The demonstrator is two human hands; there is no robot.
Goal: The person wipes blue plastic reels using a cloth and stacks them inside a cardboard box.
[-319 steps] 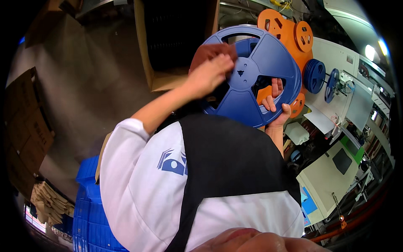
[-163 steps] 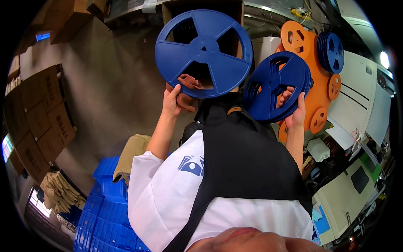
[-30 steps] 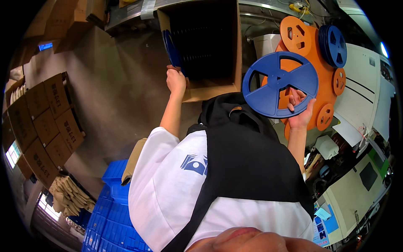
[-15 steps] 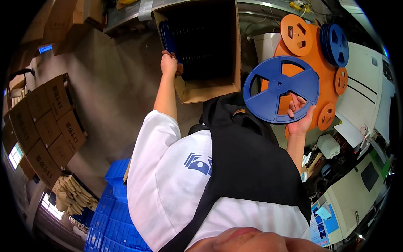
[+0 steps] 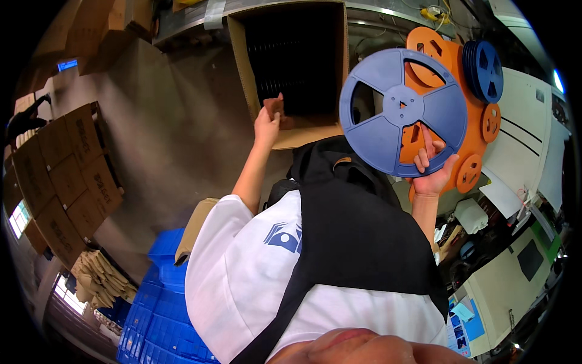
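In my right hand is a large blue plastic reel with cut-out windows, its face turned toward me. The fingers come through the lower window while the thumb rests at the rim. My left hand is over the near left part of an upright-opening cardboard box, its fingers in shadow and apart, with nothing visible in them. Deep shadow hides most of the box's inside; faint rows of thin dark edges show there.
Right of the box stands an orange round-lobed stand carrying orange reels and a stack of blue reels. Stacked cartons are at left. Blue plastic crates sit at lower left, beside my left arm.
My left hand has moved right and nearer, and the blue reel it touched at the box's left wall no longer shows. The reel in my right hand has risen and tilted, looking lighter.
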